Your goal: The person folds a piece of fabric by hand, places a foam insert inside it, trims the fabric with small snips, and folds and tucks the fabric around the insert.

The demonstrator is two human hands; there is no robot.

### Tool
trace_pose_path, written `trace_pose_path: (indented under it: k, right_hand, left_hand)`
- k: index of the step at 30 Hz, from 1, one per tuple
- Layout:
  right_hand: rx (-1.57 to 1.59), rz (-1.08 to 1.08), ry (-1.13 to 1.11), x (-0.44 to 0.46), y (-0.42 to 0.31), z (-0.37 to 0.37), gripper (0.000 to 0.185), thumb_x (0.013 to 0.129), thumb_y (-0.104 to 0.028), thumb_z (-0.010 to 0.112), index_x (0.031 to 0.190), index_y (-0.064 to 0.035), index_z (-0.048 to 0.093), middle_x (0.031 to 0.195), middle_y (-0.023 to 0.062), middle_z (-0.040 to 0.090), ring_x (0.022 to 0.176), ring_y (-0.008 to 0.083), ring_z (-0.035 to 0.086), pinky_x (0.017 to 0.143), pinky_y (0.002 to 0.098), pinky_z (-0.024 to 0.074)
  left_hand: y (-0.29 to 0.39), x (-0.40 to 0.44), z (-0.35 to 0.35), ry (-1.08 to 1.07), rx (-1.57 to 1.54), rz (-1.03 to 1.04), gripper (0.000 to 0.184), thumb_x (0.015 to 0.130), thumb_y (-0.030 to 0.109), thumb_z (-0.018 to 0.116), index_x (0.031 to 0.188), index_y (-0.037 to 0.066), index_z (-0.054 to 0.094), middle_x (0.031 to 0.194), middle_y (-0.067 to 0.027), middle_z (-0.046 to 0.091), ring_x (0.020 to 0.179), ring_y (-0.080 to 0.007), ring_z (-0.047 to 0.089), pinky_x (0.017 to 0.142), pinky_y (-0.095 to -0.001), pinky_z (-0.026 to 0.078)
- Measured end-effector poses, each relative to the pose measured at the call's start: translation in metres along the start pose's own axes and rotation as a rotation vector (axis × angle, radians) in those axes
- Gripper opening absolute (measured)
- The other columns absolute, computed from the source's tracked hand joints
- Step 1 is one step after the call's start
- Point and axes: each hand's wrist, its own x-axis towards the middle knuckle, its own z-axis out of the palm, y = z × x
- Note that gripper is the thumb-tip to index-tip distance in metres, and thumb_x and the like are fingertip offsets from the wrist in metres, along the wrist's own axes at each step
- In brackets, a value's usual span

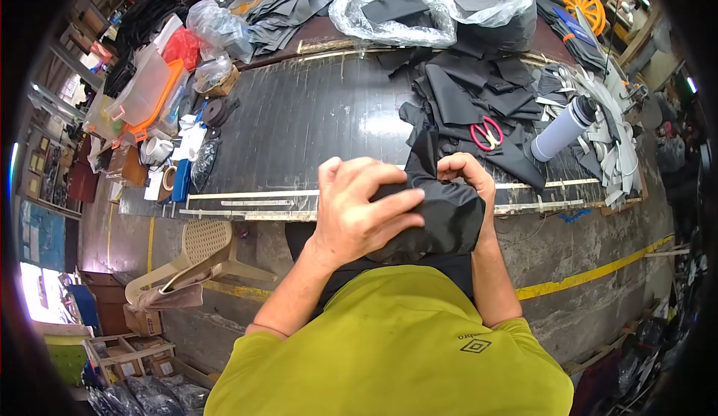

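Head view: at the worktop's near edge, my left hand spreads over the cloth, pinching or not I cannot tell; my right hand pinches its edge. Best is even, gentle tension.

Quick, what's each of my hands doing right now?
Left hand: closed on the black fabric, fingers bent over it.
Right hand: closed on the same fabric, at its other side.
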Motion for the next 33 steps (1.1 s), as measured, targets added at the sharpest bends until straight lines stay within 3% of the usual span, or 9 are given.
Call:
trace_pose_path:
  k: [2,4,10,14,17,20,23,27,33]
  right_hand:
    - [-0.085,-0.122,-0.05,0.003,0.0,-0.001,0.024,0.075,-0.014,0.083,0.094,-0.0049,0.071,0.09,0.0053,0.069,0.081,0.0182,0.063,0.077,0.0317,0.0472]
    - [-0.207,-0.304,-0.129,0.01,0.007,-0.01,0.023,0.074,-0.017,0.083,0.092,-0.0065,0.072,0.092,0.0053,0.071,0.081,0.0216,0.065,0.078,0.0338,0.0474]
    - [-0.305,-0.329,-0.13,0.003,-0.002,-0.014,0.018,0.074,-0.02,0.081,0.085,-0.008,0.074,0.092,0.005,0.073,0.084,0.0241,0.067,0.08,0.0347,0.0467]
    - [-0.214,-0.209,-0.069,0.001,0.003,-0.013,0.017,0.076,-0.018,0.08,0.086,-0.0077,0.074,0.093,0.0056,0.074,0.085,0.0245,0.07,0.082,0.0342,0.0472]
    - [-0.306,-0.252,-0.054,-0.001,-0.001,-0.015,0.018,0.077,-0.019,0.08,0.089,-0.0075,0.075,0.096,0.0071,0.076,0.088,0.025,0.072,0.083,0.0337,0.0484]
    - [-0.351,-0.42,-0.096,0.007,-0.01,-0.018,0.021,0.077,-0.021,0.081,0.092,-0.0075,0.076,0.099,0.0077,0.077,0.091,0.0248,0.073,0.083,0.034,0.0493]
    - [-0.306,-0.521,-0.141,0.012,-0.017,-0.025,0.019,0.078,-0.012,0.083,0.092,-0.0026,0.074,0.101,0.0141,0.076,0.09,0.0246,0.074,0.08,0.0325,0.0551]
    - [-0.213,-0.467,-0.156,0.01,-0.018,-0.031,0.02,0.079,-0.011,0.083,0.091,-0.001,0.073,0.104,0.0156,0.075,0.092,0.0252,0.073,0.081,0.0341,0.0565]
    - [-0.123,-0.232,-0.08,-0.005,-0.017,-0.02,0.019,0.079,-0.008,0.084,0.088,0.0007,0.07,0.093,0.0124,0.071,0.083,0.0206,0.068,0.077,0.0314,0.0522]
  left_hand:
    - [0.002,-0.002,0.009,0.011,0.035,0.035,0.033,0.069,0.028,0.094,0.099,0.023,0.081,0.099,0.0099,0.069,0.097,-0.0173,0.062,0.09,-0.0407,0.035]
    - [0.0,-0.003,0.013,0.05,0.0,0.039,0.031,0.069,0.027,0.093,0.098,0.024,0.081,0.096,0.0103,0.069,0.093,-0.0166,0.06,0.09,-0.0404,0.035]
    - [0.008,-0.004,0.017,0.19,-0.031,0.092,0.028,0.07,0.023,0.094,0.095,0.023,0.082,0.086,0.0109,0.066,0.073,-0.0132,0.053,0.08,-0.0366,0.034]
    - [0.016,-0.006,0.019,0.052,-0.105,0.045,0.026,0.07,0.018,0.093,0.092,0.019,0.08,0.085,0.0086,0.066,0.074,-0.0147,0.056,0.08,-0.0373,0.036]
    - [0.014,-0.001,0.025,0.115,-0.139,-0.083,0.028,0.071,0.018,0.093,0.095,0.018,0.08,0.086,0.0067,0.066,0.077,-0.0157,0.059,0.078,-0.0372,0.037]
    - [0.007,-0.001,0.026,0.095,-0.089,0.034,0.031,0.071,0.015,0.092,0.099,0.015,0.08,0.088,0.0051,0.068,0.076,-0.0158,0.06,0.074,-0.0359,0.037]
    - [0.007,-0.003,0.024,0.091,-0.09,0.092,0.032,0.071,0.014,0.092,0.101,0.013,0.08,0.089,0.0053,0.069,0.071,-0.0151,0.059,0.071,-0.0349,0.037]
    - [0.014,-0.004,0.031,0.157,-0.177,0.065,0.031,0.071,0.013,0.092,0.099,0.014,0.08,0.086,0.0055,0.07,0.069,-0.0148,0.058,0.071,-0.0346,0.036]
    - [0.016,0.002,0.025,0.171,-0.152,0.109,0.029,0.073,0.01,0.088,0.1,0.015,0.079,0.084,0.0059,0.07,0.069,-0.0145,0.058,0.07,-0.0345,0.036]
